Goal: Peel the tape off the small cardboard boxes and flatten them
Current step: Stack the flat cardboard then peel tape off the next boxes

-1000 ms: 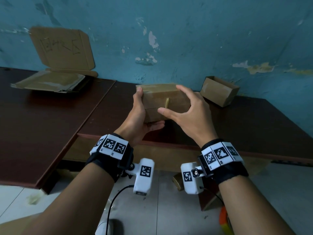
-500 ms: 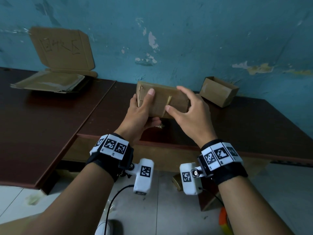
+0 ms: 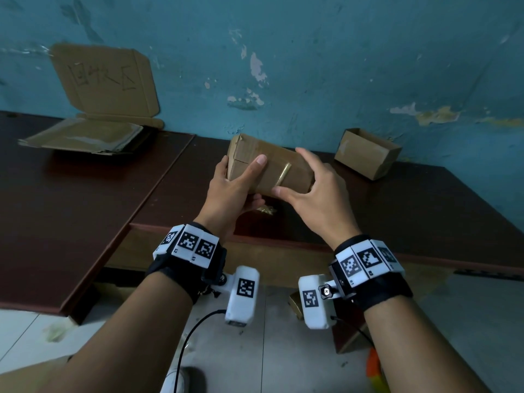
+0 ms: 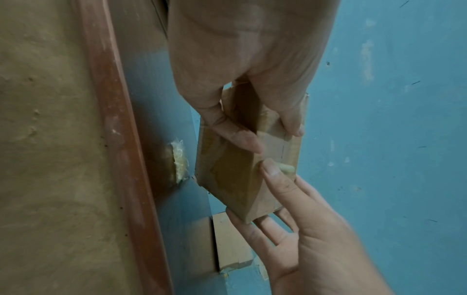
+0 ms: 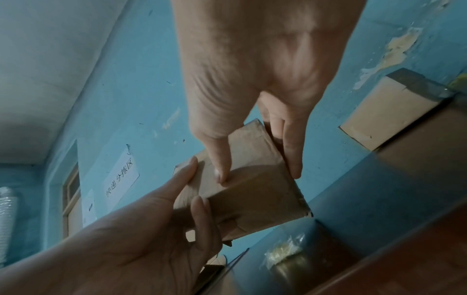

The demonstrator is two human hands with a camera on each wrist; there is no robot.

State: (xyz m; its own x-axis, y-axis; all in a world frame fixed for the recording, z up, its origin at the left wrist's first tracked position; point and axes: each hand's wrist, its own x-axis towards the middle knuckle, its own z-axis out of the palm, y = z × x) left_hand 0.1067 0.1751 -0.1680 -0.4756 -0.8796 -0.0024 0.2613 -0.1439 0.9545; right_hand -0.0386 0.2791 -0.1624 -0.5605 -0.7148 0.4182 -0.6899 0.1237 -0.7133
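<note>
The blue wall [image 3: 326, 52] fills the back of the room, with paint peeled off in several places. On it, in the right wrist view, hangs a white paper sign [image 5: 121, 175] with handwriting. Under the wall stand two dark brown tables: the left table [image 3: 71, 208] and, touching it edge to edge, the right table [image 3: 425, 211]. The floor [image 3: 269, 350] below is pale tile.

On the left table, at the wall, a flattened carton [image 3: 82, 136] lies, and a cardboard sheet [image 3: 105, 80] with handwritten marks leans upright behind it. On the right table, near the wall, stands an open empty box [image 3: 365, 153]. A small crumpled tape scrap [image 3: 266, 209] lies on this table near its front edge.

The small taped box [image 3: 272, 168] is held in the air above the right table, tilted, between both hands. The left hand [image 3: 232, 194] grips its left end, thumb on the top face and fingers below. The right hand [image 3: 320, 194] grips its right end, thumb at the near edge and fingers over the far side. A rolled strip of tape [image 3: 283, 173] stands up from the top face, between the two thumbs.
</note>
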